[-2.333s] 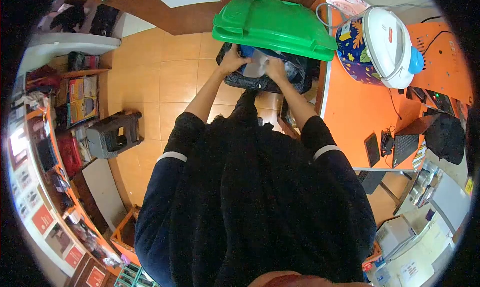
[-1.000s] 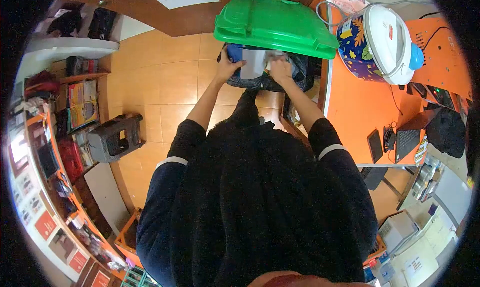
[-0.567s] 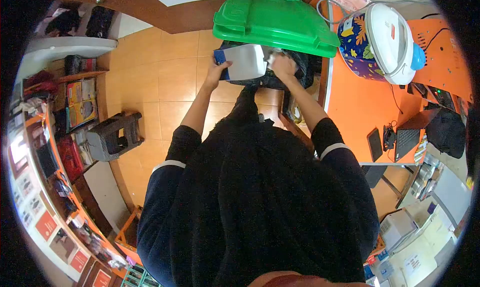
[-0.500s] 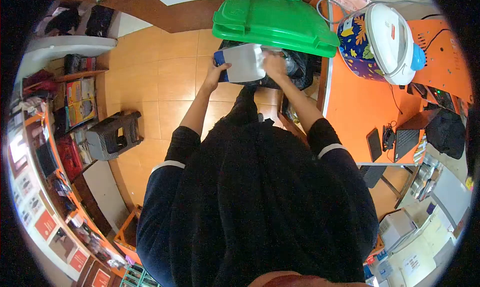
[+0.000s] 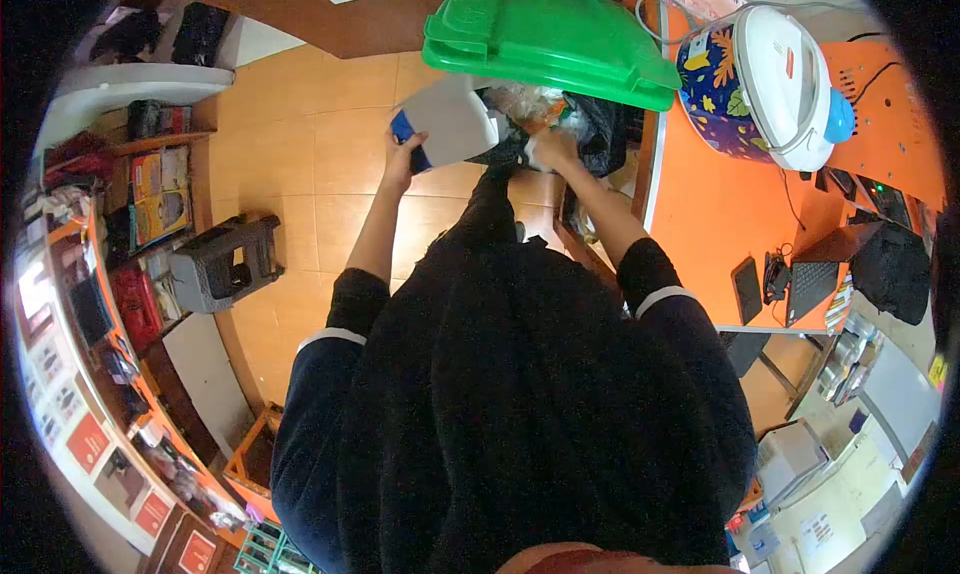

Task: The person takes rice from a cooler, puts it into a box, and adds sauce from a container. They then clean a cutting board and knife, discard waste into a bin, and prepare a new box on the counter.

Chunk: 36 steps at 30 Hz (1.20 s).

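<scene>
My left hand (image 5: 403, 159) is closed around the blue end of a white, box-like container (image 5: 447, 124). The container is tilted, its other end toward the open bin. My right hand (image 5: 556, 151) is closed on a small crumpled white piece (image 5: 533, 155), perhaps paper or plastic, at the near edge of the bin. A black bin bag (image 5: 597, 144) lines the bin, with clear plastic and other rubbish (image 5: 527, 104) inside. Behind it the green bin lid (image 5: 545, 39) stands raised. The inside of the container is hidden from me.
To the right, an orange table (image 5: 705, 209) carries a patterned rice cooker (image 5: 720, 89), a phone (image 5: 746, 289) and a laptop (image 5: 815, 286). A grey plastic stool (image 5: 225, 264) lies on the tiled floor (image 5: 350, 164) at left, beside shelves of books (image 5: 160, 199).
My left hand has moved left with the container, tilting it and uncovering the rubbish. My right hand has come away from the container and lowered slightly, with the white piece showing in it.
</scene>
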Each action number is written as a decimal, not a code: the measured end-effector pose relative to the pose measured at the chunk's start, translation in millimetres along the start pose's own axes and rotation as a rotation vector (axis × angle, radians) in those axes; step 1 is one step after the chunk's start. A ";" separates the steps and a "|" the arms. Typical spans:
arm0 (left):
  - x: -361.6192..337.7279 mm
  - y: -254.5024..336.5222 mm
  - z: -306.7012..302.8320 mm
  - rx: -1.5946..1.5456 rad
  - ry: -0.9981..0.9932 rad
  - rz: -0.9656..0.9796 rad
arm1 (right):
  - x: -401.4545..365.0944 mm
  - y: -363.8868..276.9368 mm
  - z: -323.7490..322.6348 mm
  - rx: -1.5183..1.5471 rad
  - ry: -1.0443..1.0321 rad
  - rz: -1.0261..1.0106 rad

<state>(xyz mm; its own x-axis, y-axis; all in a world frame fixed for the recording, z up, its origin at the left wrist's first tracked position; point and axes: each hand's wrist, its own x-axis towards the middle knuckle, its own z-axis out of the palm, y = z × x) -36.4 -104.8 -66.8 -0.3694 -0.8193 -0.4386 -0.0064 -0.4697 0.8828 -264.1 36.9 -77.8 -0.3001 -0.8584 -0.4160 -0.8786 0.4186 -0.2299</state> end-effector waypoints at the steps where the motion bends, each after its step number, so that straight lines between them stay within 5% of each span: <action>1: -3.7 0.7 -8.3 -0.080 0.000 -0.062 | -1.8 5.0 19.5 -0.009 -0.148 -0.059; 4: -15.5 6.0 -22.2 -0.173 0.015 -0.114 | 9.6 21.4 95.4 0.096 -0.187 -0.248; 8: -30.0 8.2 -42.9 -0.070 -0.013 -0.174 | 22.4 33.7 92.5 0.269 0.300 0.249; 9: -33.4 10.5 -50.6 -0.107 -0.049 -0.222 | 4.2 20.5 43.2 0.316 0.321 0.347; 10: -37.7 12.0 -57.8 -0.144 -0.089 -0.271 | 6.9 33.6 42.1 0.465 0.497 0.173; 13: -50.6 18.3 -73.0 -0.257 -0.209 -0.322 | 15.4 55.8 51.5 0.540 0.525 0.189; 16: -87.4 44.6 -83.0 -0.353 -0.217 -0.327 | -7.1 53.1 31.8 0.338 0.219 0.302; 18: -107.3 56.8 -97.1 -0.343 -0.262 -0.312 | -15.7 53.1 34.8 0.372 0.377 0.282; 20: -129.6 68.7 -109.9 -0.277 -0.066 -0.306 | -28.9 48.9 24.8 0.946 0.150 0.507; 21: -129.2 61.7 -134.8 -0.327 -0.066 -0.265 | -35.6 57.6 36.6 1.287 0.001 0.437; 24: -152.6 73.0 -159.3 -0.414 -0.064 -0.159 | -54.6 56.4 35.9 1.351 -0.242 0.327; 28: -175.2 94.0 -164.0 -0.532 -0.044 0.033 | -92.9 -7.1 -31.9 1.554 -0.142 0.208; 31: -183.8 105.0 -156.3 -0.556 -0.138 0.083 | -125.8 -49.2 -104.9 1.546 -0.187 -0.181; 32: -185.3 108.4 -150.1 -0.537 -0.182 0.117 | -145.5 -78.0 -131.7 1.562 -0.016 -0.305; 34: -189.2 118.9 -128.6 -0.500 -0.235 0.132 | -166.1 -117.5 -162.0 1.073 0.472 -0.547; 35: -189.6 120.5 -118.2 -0.460 -0.278 0.143 | -189.4 -141.6 -180.9 0.775 0.527 -0.498; 36: -186.0 118.0 -110.3 -0.459 -0.297 0.140 | -188.2 -158.5 -176.1 0.549 0.719 -0.712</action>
<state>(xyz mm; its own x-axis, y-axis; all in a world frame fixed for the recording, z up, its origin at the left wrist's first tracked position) 134.1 -44.1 100.4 -0.5836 -0.7876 -0.1979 0.4421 -0.5126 0.7361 -133.8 79.9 191.9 -0.0987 -0.8490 0.5190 -0.7067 -0.3074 -0.6373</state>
